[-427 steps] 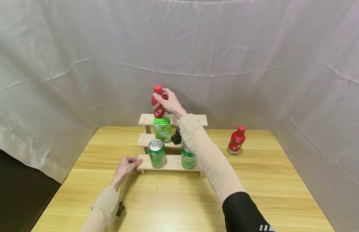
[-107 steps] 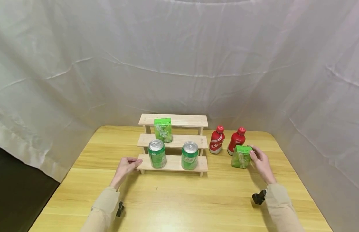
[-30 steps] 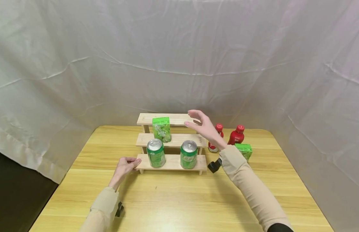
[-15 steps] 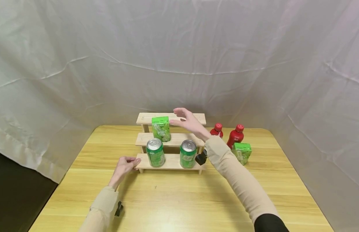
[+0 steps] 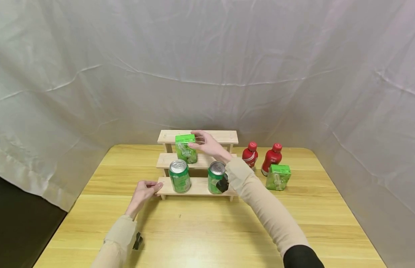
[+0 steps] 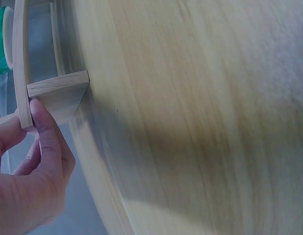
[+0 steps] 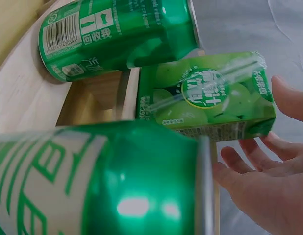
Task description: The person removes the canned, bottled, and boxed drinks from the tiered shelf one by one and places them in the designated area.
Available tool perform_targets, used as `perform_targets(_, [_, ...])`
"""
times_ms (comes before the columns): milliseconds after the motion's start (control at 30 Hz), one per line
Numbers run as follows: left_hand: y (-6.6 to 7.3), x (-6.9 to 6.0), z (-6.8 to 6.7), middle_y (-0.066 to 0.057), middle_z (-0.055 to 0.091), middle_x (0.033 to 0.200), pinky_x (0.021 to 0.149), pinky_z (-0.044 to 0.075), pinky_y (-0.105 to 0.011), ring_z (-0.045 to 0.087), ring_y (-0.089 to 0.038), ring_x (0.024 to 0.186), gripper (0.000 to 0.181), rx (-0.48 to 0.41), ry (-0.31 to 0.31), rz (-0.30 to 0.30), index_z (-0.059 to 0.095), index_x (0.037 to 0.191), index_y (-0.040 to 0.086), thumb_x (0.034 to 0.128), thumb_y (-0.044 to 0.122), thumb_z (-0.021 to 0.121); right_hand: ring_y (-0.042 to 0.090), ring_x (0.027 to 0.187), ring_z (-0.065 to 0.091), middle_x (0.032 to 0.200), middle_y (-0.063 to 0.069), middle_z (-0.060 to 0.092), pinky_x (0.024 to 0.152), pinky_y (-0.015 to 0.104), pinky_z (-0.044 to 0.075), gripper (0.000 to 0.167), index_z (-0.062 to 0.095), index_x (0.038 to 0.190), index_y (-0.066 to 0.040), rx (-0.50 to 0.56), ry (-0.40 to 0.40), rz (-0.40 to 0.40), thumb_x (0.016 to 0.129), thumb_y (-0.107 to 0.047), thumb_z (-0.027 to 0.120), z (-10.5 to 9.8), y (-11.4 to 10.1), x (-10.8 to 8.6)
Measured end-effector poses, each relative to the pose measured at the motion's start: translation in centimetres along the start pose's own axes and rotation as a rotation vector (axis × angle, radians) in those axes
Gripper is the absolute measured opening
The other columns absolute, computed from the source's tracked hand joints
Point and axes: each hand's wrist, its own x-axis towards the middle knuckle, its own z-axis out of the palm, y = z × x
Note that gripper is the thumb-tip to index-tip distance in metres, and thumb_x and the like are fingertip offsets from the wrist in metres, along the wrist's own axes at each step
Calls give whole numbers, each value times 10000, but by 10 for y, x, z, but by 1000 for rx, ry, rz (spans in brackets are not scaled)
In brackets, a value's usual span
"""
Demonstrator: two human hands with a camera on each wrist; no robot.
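- One green juice carton [image 5: 186,150] stands upright on the middle step of the wooden rack [image 5: 199,188], in the left half of it, just behind the left can [image 5: 179,180].
- I judge this carton to be rather light, also when it is full; whether it is full, the pictures do not tell.
- Its walls are probably coated cardboard: stiff along the edges, softer in the middle of the broad face, so a strong squeeze could dent it. The glossy surface may be a little slippery, but fragile like glass it should not be.
- A straw [image 7: 230,76], it seems in clear wrapping, lies aslant over the front face and could shift under a thumb. The better place to take hold is, I think, near the top, across the front and back faces, because the left can stands before the lower part.
- Fingers of the right hand [image 5: 210,145] are at the upper right corner of the carton, with the thumb toward the front and the others behind. They are spread wider than the carton is thick and do not grip it; whether a fingertip touches the corner, I cannot tell.
- Fingers of the left hand [image 5: 144,192] pinch the left end of the lowest step, thumb above and the others underneath. This wood looks stiff and dry, so a light pinch should suffice.
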Motion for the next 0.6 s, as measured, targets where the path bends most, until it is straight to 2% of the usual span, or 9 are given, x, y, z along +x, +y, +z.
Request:
perform_targets(133, [0, -1, 0, -158, 716, 946, 739, 635, -257, 651, -67, 703, 411, 4, 6, -7, 566, 1240, -189, 990, 131, 634, 389, 1341, 512, 1406, 251, 512, 1174, 437, 448, 530, 400, 1461, 31, 7, 16, -3, 992, -81, 619, 6, 1, 2])
perform_targets(333, [-1, -1, -1, -159, 718, 943, 725, 632, -240, 652, -64, 702, 414, 5, 13, -4, 566, 1236, -196, 989, 129, 635, 413, 1336, 523, 1397, 278, 504, 1160, 442, 467, 466, 417, 1410, 64, 24, 34, -12, 994, -40, 599, 11, -1, 2])
perform_targets(600, [-1, -1, -1, -164, 719, 946, 735, 638, -262, 655, -68, 706, 406, 6, 14, -7, 575, 1230, -191, 987, 128, 639, 390, 1281, 578, 1334, 246, 555, 1082, 423, 535, 411, 465, 1365, 35, -44, 79, -30, 994, -64, 611, 15, -2, -1])
